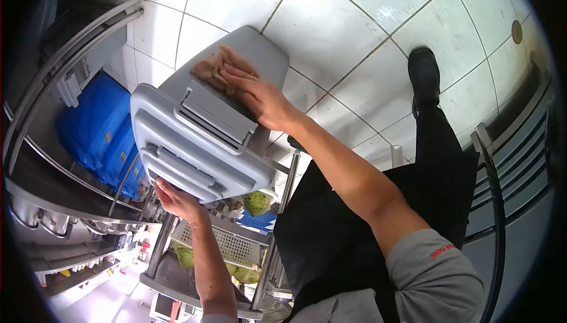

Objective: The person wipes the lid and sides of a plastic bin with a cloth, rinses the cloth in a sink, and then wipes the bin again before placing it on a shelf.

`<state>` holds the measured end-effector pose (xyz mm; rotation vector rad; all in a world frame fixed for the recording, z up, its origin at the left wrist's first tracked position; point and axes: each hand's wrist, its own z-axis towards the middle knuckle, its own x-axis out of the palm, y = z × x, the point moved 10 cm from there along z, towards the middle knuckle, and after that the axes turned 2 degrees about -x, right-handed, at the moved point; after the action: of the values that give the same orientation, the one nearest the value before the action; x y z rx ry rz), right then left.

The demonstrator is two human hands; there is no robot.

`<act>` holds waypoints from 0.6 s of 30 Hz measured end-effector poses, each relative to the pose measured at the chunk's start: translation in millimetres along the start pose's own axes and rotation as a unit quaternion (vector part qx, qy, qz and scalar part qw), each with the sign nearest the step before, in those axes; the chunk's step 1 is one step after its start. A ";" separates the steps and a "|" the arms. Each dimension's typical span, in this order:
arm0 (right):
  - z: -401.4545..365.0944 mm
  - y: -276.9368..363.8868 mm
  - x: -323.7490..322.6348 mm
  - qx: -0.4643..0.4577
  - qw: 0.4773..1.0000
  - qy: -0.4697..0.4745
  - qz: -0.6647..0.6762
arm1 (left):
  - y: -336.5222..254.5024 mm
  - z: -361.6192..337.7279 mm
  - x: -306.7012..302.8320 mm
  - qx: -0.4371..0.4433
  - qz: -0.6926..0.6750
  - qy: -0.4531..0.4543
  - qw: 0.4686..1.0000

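Cloth [221, 66], brown and bunched, lay pressed against the far part of a grey plastic container [263, 42], left of centre in the scene, above a white tiled floor [331, 4]. A person's right hand [255, 95] rested over the cloth's near right side, fingers stretched out together and pressing rather than clenching; the thumb could not be made out. The left hand [179, 202] met the near left edge of the container's ribbed face [204, 151], the rest of its grip too hidden to tell how tightly it closed. Between cloth and ribs sat a raised grey latch [215, 119]. Good wiping here seemed to call for a steady brace from the left hand, even pressure through flat fingers, and overlapping strokes along the smooth panel. The latch's edges and the grooves between ribs looked likeliest to hold dirt, and a folded corner of cloth would probably reach them better than a loose bunch. Blue plastic bags [97, 128] stood to the left; nearer, a metal rack held a perforated tray [227, 243] and green produce [257, 203].
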<state>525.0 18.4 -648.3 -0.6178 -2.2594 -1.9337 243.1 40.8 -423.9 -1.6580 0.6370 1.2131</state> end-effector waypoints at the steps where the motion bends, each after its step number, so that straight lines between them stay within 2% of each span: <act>1: 4.5 -9.1 3.5 -0.002 1.000 0.007 -0.030 | -5.0 -1.5 0.8 0.013 -0.005 -0.002 1.000; 3: 32.4 -45.9 6.9 -0.011 0.996 0.022 -0.090 | -9.3 -2.5 3.8 0.022 -0.022 0.002 1.000; 5: 79.5 -88.0 4.4 0.024 1.000 -0.008 0.002 | -4.6 -1.6 4.2 0.011 -0.047 0.025 0.999; 8: 112.1 -151.4 -8.5 -0.034 0.989 0.037 -0.141 | 7.6 2.8 2.6 -0.014 -0.069 0.020 0.997; 10: 69.0 -200.4 -37.0 0.066 0.979 -0.019 -0.192 | 4.0 3.5 -1.8 -0.003 -0.041 -0.006 0.999; 12: 14.7 -215.2 -57.1 0.195 0.963 -0.021 -0.186 | 1.0 1.4 1.4 -0.036 -0.033 -0.001 0.999; 14: -16.8 -183.3 -61.8 0.291 0.941 0.032 -0.171 | 8.3 8.2 -4.8 -0.018 0.005 -0.031 0.999; 16: -33.1 -115.8 -43.5 0.304 0.951 -0.018 0.054 | 10.5 12.2 -0.3 -0.023 -0.045 -0.022 0.999; 18: -8.4 -36.5 -13.0 0.117 0.986 0.006 0.117 | 8.6 14.8 2.5 -0.043 -0.067 -0.021 0.997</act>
<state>521.9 3.2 -684.8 -0.7959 -2.2447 -1.5349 230.6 51.0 -430.3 -1.7129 0.4458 1.1906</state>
